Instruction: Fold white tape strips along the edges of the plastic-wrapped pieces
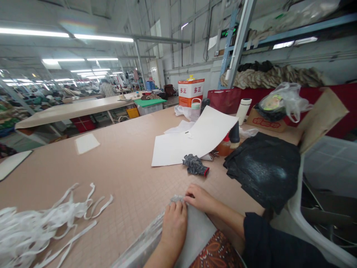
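A sheet of pale grey cloth (196, 232) lies at the table's near edge, with a brown and orange patterned fabric (219, 253) over its lower right part. My left hand (174, 223) rests on its left side, fingers together and bent over the bunched far end. Just to the right, my right hand (198, 197) is closed with thumb and fingertips at the same far corner. The two hands nearly touch. Clear plastic (145, 242) seems to run along the cloth's left side. What lies under the fingers is hidden.
White strips (47, 223) lie tangled at the left. Ahead are a grey knitted glove (195, 165) and large white sheets (195, 134). Black sheets (264, 167) hang over the right edge beside a chair (299, 186). A white bottle (244, 110) and a red-white can (191, 92) stand farther back.
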Demonstrator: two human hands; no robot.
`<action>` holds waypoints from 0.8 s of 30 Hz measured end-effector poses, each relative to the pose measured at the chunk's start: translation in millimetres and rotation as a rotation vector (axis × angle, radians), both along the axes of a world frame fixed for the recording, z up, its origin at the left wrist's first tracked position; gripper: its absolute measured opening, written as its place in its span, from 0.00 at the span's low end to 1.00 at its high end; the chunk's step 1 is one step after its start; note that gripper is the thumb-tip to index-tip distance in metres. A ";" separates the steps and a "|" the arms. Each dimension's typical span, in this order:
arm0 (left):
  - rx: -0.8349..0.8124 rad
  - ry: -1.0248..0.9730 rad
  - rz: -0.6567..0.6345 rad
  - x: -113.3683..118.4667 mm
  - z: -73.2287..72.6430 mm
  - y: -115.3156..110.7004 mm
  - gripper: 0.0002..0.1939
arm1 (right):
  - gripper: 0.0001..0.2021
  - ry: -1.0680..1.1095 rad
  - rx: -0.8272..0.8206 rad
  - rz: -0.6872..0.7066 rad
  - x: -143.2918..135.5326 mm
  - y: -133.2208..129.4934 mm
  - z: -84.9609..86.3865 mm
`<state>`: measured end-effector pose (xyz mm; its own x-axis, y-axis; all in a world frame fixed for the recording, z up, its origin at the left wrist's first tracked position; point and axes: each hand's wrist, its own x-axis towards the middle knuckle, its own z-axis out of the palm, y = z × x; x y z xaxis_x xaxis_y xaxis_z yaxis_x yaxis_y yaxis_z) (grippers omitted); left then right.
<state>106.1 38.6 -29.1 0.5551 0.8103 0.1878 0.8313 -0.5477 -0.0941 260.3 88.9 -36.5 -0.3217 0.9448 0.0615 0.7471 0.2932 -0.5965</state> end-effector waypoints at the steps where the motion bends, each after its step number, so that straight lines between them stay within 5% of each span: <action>1: -0.003 0.003 0.000 0.2 0.0 -0.2 0.16 | 0.05 -0.006 -0.002 0.003 -0.5 1.6 1.5; 10: -0.067 0.011 -0.005 -0.1 0.0 2.9 0.16 | 0.03 -0.099 -0.048 0.042 -6.3 9.3 10.8; 24: -0.096 -0.086 0.030 -3.2 1.2 3.6 0.15 | 0.04 -0.087 -0.031 0.003 -9.9 16.0 3.3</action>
